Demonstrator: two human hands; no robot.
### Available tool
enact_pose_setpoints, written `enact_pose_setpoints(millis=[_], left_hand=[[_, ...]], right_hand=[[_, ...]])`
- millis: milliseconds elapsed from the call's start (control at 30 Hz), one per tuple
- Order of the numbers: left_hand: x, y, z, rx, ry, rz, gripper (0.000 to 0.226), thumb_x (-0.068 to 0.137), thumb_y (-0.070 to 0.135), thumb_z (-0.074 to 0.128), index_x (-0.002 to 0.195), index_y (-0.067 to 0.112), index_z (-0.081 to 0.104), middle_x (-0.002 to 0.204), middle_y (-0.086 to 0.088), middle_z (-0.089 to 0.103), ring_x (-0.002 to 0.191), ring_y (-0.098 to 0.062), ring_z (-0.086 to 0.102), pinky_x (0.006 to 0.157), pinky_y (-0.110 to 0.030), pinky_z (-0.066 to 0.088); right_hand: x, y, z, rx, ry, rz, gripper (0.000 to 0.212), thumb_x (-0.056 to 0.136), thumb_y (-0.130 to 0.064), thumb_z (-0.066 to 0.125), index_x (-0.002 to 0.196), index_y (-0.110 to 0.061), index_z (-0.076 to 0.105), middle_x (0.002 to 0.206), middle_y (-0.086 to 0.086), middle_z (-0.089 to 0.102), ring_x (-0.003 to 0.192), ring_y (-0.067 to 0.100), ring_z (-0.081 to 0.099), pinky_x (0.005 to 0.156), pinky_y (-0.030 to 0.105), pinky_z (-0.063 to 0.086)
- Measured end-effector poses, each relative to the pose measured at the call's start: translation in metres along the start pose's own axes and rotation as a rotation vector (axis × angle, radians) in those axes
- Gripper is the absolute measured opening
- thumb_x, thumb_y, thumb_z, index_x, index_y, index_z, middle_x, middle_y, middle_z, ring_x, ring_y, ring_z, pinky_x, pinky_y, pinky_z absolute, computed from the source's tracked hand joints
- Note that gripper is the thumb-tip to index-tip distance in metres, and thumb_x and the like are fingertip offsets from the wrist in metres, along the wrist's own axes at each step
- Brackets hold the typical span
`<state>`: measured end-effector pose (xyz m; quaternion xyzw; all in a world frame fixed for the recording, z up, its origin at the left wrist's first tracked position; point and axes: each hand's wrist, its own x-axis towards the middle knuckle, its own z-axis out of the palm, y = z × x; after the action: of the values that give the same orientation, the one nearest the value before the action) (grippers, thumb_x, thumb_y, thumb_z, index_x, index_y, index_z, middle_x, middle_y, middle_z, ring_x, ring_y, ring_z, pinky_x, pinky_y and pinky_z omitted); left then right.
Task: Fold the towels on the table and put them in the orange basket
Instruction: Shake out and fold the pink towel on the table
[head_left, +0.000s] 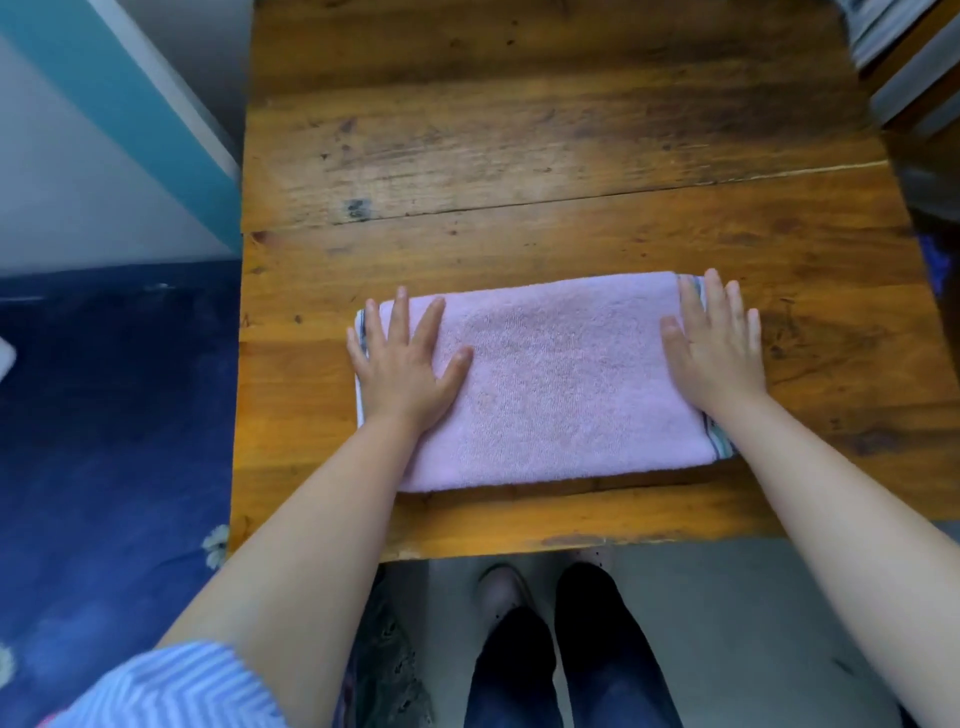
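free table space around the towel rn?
Bare wood on the table beyond the pink towel, up to the far edge. Thin strips on its left, right and near sides. Crowded at both towel ends: left hand, right hand pressing flat.

A: What is shown on the wooden table (519, 130)?

B: A pink towel (561, 384), folded into a rectangle, is laid flat near the table's front edge. Striped hems are seen at both short ends.

A: How are the hands placed?

B: The left hand (408, 364) is pressed flat on the towel's left end, fingers spread; the right hand (714, 343) is laid flat on the right end. A blue carpet (114, 415) is seen to the left.
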<state>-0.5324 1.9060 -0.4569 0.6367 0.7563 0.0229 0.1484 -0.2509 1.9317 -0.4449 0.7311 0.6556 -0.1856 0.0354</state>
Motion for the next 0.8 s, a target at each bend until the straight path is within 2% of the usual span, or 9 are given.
enact_pose_setpoints(millis=[100, 200, 333, 433, 533, 633, 700, 800], left_hand=[[0.002, 0.002, -0.002, -0.001, -0.002, 0.006, 0.06, 0.09, 0.052, 0.041, 0.144, 0.032, 0.025, 0.157, -0.005, 0.008, 0.144, -0.033, 0.0, 0.112, -0.053, -0.003], [-0.015, 0.003, 0.0, 0.008, 0.009, 0.013, 0.063, 0.091, 0.05, 0.039, 0.146, 0.028, 0.02, 0.157, -0.008, 0.004, 0.144, -0.033, -0.005, 0.111, -0.055, -0.007], [-0.062, -0.005, 0.008, 0.078, -0.031, 0.025, 0.063, 0.092, 0.051, 0.036, 0.147, 0.029, 0.015, 0.157, -0.008, 0.002, 0.144, -0.031, -0.007, 0.111, -0.054, -0.009], [-0.078, -0.014, 0.01, 0.064, -0.049, 0.025, 0.062, 0.092, 0.048, 0.039, 0.146, 0.03, 0.014, 0.157, -0.008, 0.001, 0.145, -0.029, -0.004, 0.114, -0.049, -0.005], [-0.077, -0.014, 0.008, 0.064, -0.087, 0.038, 0.061, 0.094, 0.045, 0.037, 0.147, 0.027, 0.012, 0.157, -0.009, -0.002, 0.145, -0.027, -0.004, 0.115, -0.043, -0.003], [-0.077, -0.009, 0.005, 0.11, -0.123, 0.033, 0.061, 0.095, 0.043, 0.033, 0.148, 0.024, 0.01, 0.157, -0.011, -0.004, 0.145, -0.025, -0.004, 0.115, -0.047, -0.004], [-0.078, -0.002, -0.002, 0.172, -0.117, 0.076, 0.059, 0.096, 0.039, 0.032, 0.148, 0.019, 0.012, 0.157, -0.011, -0.001, 0.145, -0.024, -0.003, 0.114, -0.048, -0.004], [-0.072, 0.013, -0.012, 0.166, -0.097, 0.22, 0.053, 0.096, 0.033, 0.036, 0.144, 0.015, 0.024, 0.156, -0.011, 0.008, 0.145, -0.022, 0.004, 0.114, -0.042, 0.0]], right_hand=[[-0.014, -0.004, -0.003, -0.016, 0.005, 0.025, 0.058, 0.097, -0.042, 0.018, 0.147, -0.019, -0.001, 0.156, 0.008, -0.01, 0.143, 0.027, -0.012, 0.115, 0.044, -0.006], [-0.047, -0.015, 0.001, -0.002, 0.12, -0.065, 0.065, 0.089, -0.046, 0.016, 0.147, -0.016, 0.009, 0.156, 0.012, -0.002, 0.143, 0.031, -0.006, 0.114, 0.045, -0.006], [-0.082, -0.021, 0.019, -0.016, 0.042, -0.154, 0.078, 0.076, -0.054, 0.0, 0.146, -0.022, 0.016, 0.156, 0.007, 0.002, 0.144, 0.027, -0.004, 0.113, 0.04, -0.009], [-0.09, -0.013, 0.026, -0.071, 0.033, -0.16, 0.077, 0.076, -0.053, -0.001, 0.145, -0.025, 0.018, 0.156, 0.003, 0.006, 0.144, 0.028, 0.002, 0.113, 0.036, -0.005], [-0.09, -0.011, 0.023, 0.031, 0.048, -0.112, 0.061, 0.088, -0.042, 0.013, 0.144, -0.02, 0.025, 0.156, 0.003, 0.013, 0.144, 0.025, 0.007, 0.114, 0.037, 0.0], [-0.095, -0.011, 0.021, 0.15, 0.067, 0.03, 0.047, 0.097, -0.023, 0.031, 0.142, -0.011, 0.026, 0.155, 0.009, 0.014, 0.144, 0.026, 0.007, 0.115, 0.039, 0.007], [-0.101, -0.011, 0.015, 0.245, 0.091, 0.177, 0.05, 0.095, -0.021, 0.04, 0.141, -0.006, 0.026, 0.153, 0.014, 0.017, 0.141, 0.031, 0.012, 0.112, 0.042, 0.015], [-0.097, -0.014, 0.0, 0.314, 0.085, 0.36, 0.062, 0.089, -0.027, 0.054, 0.139, -0.005, 0.025, 0.143, 0.019, 0.03, 0.131, 0.035, 0.027, 0.102, 0.045, 0.029]])
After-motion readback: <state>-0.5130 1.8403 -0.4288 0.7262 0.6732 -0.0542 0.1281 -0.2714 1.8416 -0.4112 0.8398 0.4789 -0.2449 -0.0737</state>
